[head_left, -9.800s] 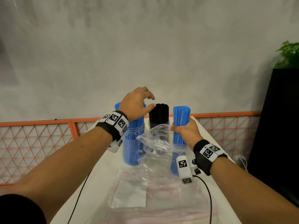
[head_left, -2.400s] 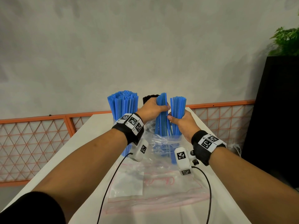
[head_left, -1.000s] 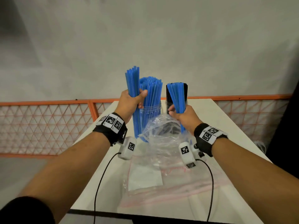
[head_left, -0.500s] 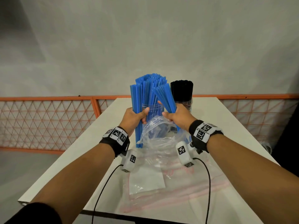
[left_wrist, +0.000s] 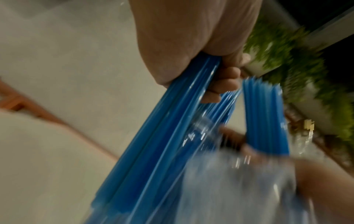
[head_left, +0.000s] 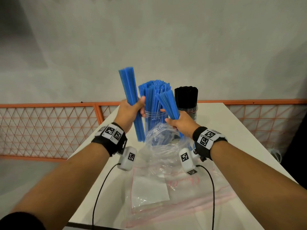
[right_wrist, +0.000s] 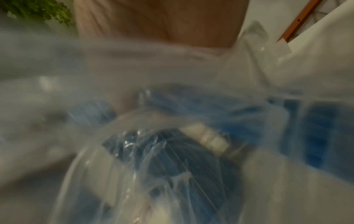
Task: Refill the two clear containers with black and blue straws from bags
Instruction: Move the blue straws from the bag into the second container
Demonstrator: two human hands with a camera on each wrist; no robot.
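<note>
My left hand [head_left: 131, 110] grips a bundle of blue straws [head_left: 131, 97] upright, just left of the clear container [head_left: 155, 117] packed with blue straws. In the left wrist view those straws [left_wrist: 162, 136] run under my curled fingers [left_wrist: 222, 84]. My right hand [head_left: 180, 123] holds a smaller blue bundle [head_left: 167, 103], tilted left, in front of that container, together with the crumpled clear bag [head_left: 159, 140]. The second clear container [head_left: 186, 100] of black straws stands to the right. The right wrist view is blurred plastic [right_wrist: 153, 151].
The white table [head_left: 232, 130] carries flat clear zip bags [head_left: 166, 196] with pink edges near me. An orange mesh fence [head_left: 49, 127] runs behind and left. Black cables [head_left: 99, 193] hang from both wrists. A dark cabinet [head_left: 299, 146] stands at the right.
My left hand has lifted its blue bundle higher beside the blue container. My right hand with its tilted bundle and the bag stays almost where it was.
</note>
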